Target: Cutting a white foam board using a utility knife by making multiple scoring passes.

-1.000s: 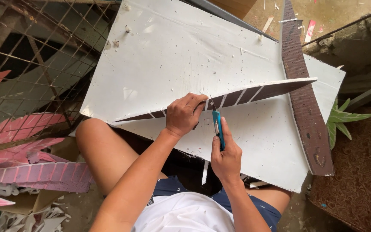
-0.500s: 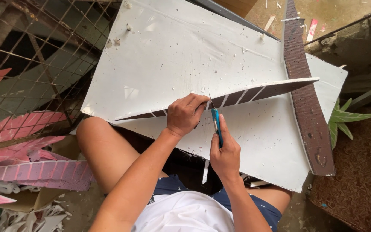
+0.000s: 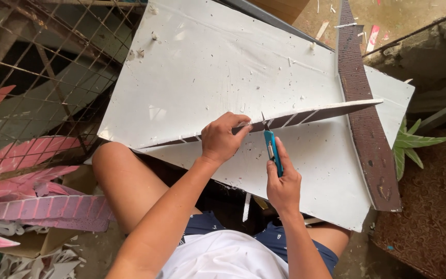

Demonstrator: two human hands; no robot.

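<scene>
Centre frame: left hand [image 3: 223,138] clamps the striped foam strip [image 3: 305,116] on the white board [image 3: 207,67]; right hand [image 3: 283,186] grips a blue utility knife [image 3: 272,151].

Bright, even daylight, soft shadows, sharp focus, slight wide-angle distortion.

Strip [image 3: 285,120] on board [image 3: 207,67]; plank [image 3: 362,119] crosses right; cutouts [image 3: 27,170] left.

Upper left: rusty wire mesh fence [image 3: 42,67]. Lower left: pink cut-out foam leaf shapes [image 3: 24,155], plus a purple ribbed foam strip [image 3: 52,213]. Right edge: green spiky plant [image 3: 414,142] beside a brown patterned carpet [image 3: 434,206]. Top right: sandy floor with scattered scraps [image 3: 388,20].
</scene>
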